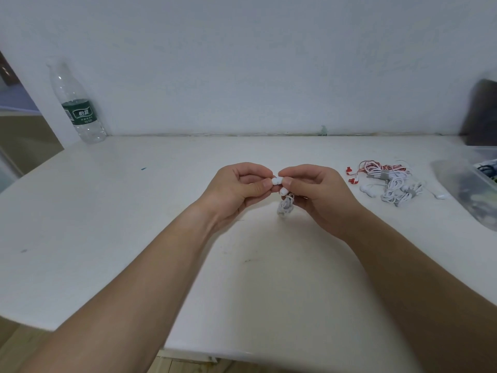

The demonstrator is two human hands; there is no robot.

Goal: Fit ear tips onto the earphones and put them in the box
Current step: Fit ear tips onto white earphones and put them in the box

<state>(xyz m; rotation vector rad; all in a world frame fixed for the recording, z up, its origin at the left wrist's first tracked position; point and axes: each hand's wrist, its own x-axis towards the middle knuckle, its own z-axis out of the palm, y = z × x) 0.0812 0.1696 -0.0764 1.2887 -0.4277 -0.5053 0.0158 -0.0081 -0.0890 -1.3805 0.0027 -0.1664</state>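
Ear tip [275, 181], white and rounded, pinched by left hand [238, 188], right hand [316, 192] gripping coiled earphones [285, 205]

Earphone pile [390, 181] near box [468, 189]; bottle [80, 109] far-left

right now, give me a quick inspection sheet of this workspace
surface: white table, a few small marks
job's things: white earphone held above the table; spare earphones piled at right; clear box at right edge
clutter: plastic bottle upright, back left
hands: left hand and right hand both pinch the white earphone
cables: bundled cable hangs below the hands; red-and-white and white cables tangled in the pile
surroundings: white wall; dark object back right, unclear
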